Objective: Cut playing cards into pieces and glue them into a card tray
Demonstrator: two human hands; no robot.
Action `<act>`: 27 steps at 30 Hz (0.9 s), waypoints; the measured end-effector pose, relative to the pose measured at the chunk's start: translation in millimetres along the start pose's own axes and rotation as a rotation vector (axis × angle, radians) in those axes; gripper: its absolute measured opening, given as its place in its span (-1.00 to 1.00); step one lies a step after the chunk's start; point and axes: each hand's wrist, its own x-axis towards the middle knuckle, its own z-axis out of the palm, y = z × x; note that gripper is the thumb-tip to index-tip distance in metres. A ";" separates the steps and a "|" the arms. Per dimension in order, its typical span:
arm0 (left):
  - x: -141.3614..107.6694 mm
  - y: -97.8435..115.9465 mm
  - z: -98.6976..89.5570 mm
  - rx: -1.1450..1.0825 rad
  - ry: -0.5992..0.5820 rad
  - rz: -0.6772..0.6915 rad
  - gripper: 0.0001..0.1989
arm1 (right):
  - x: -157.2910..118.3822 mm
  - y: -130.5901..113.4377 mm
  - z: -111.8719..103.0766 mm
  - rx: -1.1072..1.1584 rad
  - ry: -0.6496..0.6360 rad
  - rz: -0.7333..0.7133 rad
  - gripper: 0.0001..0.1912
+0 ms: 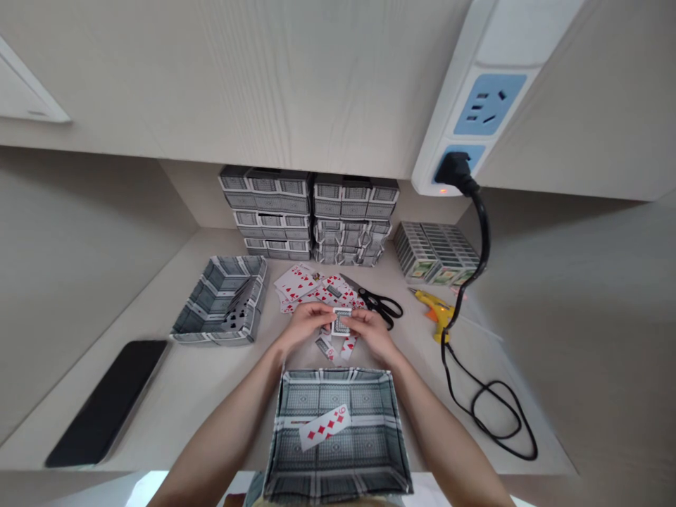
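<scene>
Between my left hand (308, 322) and my right hand (371, 329) is a small playing-card piece (341, 322), its patterned back facing up. Fingers of both hands pinch it from opposite sides. Cut card pieces (348, 346) lie just below the hands. Behind them spreads a loose pile of red-suited playing cards (296, 281). Black-handled scissors (377, 303) rest beside the pile, close to my right hand. Nearest my body, between the forearms, stands an open box made of playing cards (364, 398). Inside it lies a cut nine of diamonds (325, 427).
At left are another card box (198, 310) holding cards and a black phone (108, 401). Stacked card boxes (272, 204) and card decks (436, 250) line the back. A yellow glue gun (437, 313) lies right, near a black cord (483, 408) hanging from a power strip (486, 105).
</scene>
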 end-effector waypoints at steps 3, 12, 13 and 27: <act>-1.4 1.5 2.2 -0.026 0.004 -0.006 -0.73 | 0.0 1.0 -1.3 0.005 -0.003 -0.003 -0.71; -2.0 2.9 4.1 -0.051 -0.030 -0.040 -0.75 | 2.4 -0.3 -3.8 -0.060 0.022 -0.059 -0.69; -1.8 2.6 3.9 -0.050 -0.024 -0.043 -0.74 | 2.9 0.1 -3.7 -0.080 0.034 -0.073 -0.69; -2.6 2.8 3.5 -0.052 -0.047 -0.066 -0.75 | 4.3 0.7 -4.0 -0.189 0.071 -0.174 -0.66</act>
